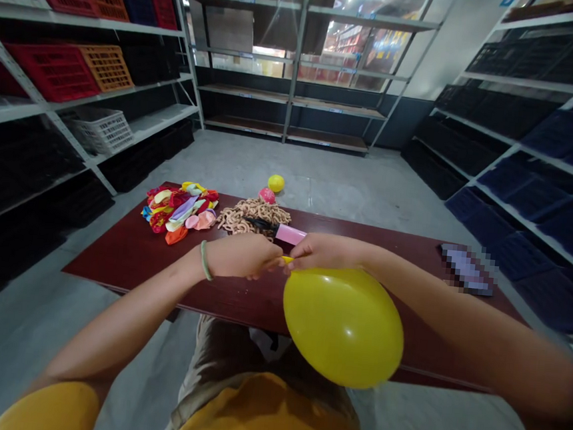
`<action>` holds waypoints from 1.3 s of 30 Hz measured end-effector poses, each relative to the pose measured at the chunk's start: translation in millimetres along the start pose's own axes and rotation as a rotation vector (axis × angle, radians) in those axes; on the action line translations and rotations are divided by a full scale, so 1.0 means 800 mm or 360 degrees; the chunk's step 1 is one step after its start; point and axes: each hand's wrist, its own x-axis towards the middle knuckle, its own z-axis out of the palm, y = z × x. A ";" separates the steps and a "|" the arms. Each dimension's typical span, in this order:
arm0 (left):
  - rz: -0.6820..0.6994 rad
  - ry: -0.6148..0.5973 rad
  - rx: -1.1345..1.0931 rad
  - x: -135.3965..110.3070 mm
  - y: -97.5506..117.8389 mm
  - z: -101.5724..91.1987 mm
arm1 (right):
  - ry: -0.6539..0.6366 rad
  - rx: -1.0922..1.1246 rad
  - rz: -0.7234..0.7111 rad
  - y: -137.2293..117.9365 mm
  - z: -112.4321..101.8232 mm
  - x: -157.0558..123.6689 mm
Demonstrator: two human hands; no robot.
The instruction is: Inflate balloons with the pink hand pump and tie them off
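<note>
You can read no text here: the small shelf labels [336,110] on the metal rack [296,62] and the yellow marks [389,46] behind it are too blurred.

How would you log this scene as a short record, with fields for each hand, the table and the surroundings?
Left hand: pinching the neck of a yellow balloon
Right hand: gripping the same neck, nearer the round body
Table: limp balloons, beige pile, pink-and-black tool, blurred item
Behind the beige pile: pink ball, yellow ball
Left shelves: crates in several colours
</note>
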 end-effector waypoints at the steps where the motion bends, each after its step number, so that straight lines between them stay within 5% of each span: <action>1: -0.0037 -0.0050 -0.0151 -0.001 0.002 -0.003 | 0.0000 0.0024 -0.0004 0.001 0.003 0.001; 4: -0.0176 -0.0084 -0.0536 0.000 0.001 -0.007 | 0.0031 0.0158 -0.0036 0.004 0.009 0.004; 8: -0.0373 0.0132 -0.1093 0.004 -0.018 0.011 | 0.0154 0.0387 -0.0041 0.009 0.015 0.008; 10: -0.0421 0.0384 -0.1418 0.004 -0.033 0.027 | 0.0209 0.0576 -0.0051 0.014 0.020 0.010; 13: -0.0416 0.1024 -0.1782 0.000 -0.054 0.057 | 0.0236 0.0982 -0.0112 0.022 0.029 0.015; 14: -0.0410 0.1086 -0.1839 -0.002 -0.059 0.067 | 0.0224 0.1105 -0.0145 0.024 0.031 0.017; 18: -0.0372 0.0897 -0.1947 -0.006 -0.066 0.093 | 0.0119 0.1332 -0.0264 0.030 0.039 0.032; 22: -0.0272 0.0720 -0.2003 -0.003 -0.060 0.092 | 0.0059 0.1341 -0.0289 0.035 0.046 0.049; 29: -0.0236 0.0845 -0.1723 -0.005 -0.058 0.075 | -0.0032 0.1297 -0.0315 0.042 0.051 0.058; 39: -0.0137 0.0665 -0.1627 -0.014 -0.047 0.067 | -0.0064 0.1184 -0.0277 0.037 0.047 0.060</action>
